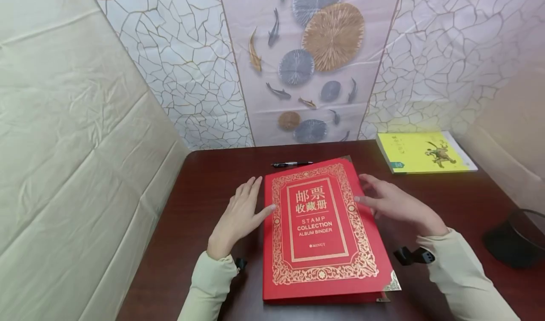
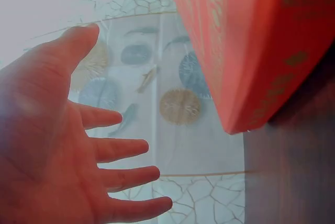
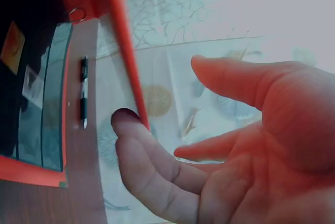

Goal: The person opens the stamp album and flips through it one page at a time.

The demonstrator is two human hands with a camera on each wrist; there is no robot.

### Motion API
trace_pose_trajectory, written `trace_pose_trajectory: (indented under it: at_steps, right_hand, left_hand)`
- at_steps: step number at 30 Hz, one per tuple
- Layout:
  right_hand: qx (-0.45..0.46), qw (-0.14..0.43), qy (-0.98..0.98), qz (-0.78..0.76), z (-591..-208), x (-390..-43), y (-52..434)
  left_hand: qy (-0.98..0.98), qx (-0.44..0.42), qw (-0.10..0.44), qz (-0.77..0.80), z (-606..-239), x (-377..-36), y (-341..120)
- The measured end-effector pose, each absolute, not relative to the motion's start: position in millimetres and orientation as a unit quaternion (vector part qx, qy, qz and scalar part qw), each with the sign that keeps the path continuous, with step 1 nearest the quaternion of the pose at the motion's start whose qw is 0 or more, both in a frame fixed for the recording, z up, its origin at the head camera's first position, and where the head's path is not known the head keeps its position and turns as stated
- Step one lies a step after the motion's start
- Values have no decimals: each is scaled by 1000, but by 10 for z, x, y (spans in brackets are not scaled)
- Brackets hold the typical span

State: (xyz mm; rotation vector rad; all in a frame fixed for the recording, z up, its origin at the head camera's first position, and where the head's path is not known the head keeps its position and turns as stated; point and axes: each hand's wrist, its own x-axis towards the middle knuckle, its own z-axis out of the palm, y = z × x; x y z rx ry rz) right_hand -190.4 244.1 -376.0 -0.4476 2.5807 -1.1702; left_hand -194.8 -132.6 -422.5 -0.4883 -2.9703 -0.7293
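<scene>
A red stamp album point(image 1: 315, 226) with gold print lies on the dark table, its front cover partly lifted along the right side. My left hand point(image 1: 240, 212) is beside the spine edge, fingers extended and thumb over the cover's border. In the left wrist view, that hand point(image 2: 68, 145) shows a gap to the red spine point(image 2: 261, 51). At the lifted edge is my right hand point(image 1: 393, 202). The right wrist view shows a bent finger of this hand point(image 3: 225, 177) touching the cover point(image 3: 128, 51), thumb apart from it. Inside are metal rings point(image 3: 77, 14) and dark pocket pages point(image 3: 39, 103).
Behind the album lies a black pen point(image 1: 291, 164). A yellow book point(image 1: 419, 153) rests at the back right of the table point(image 1: 191, 188). On the right stands a dark mesh holder point(image 1: 513, 245). Patterned fabric point(image 1: 204, 75) hangs along the back.
</scene>
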Motion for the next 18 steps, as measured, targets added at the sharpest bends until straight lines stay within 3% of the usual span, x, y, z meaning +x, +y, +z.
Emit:
trace_pose_trajectory:
  at_steps: [18]
  right_hand:
    - [-168, 96, 868, -458, -3482, -1702, 2267]
  left_hand:
    - [-953, -178, 29, -245, -3944, -1810, -1289]
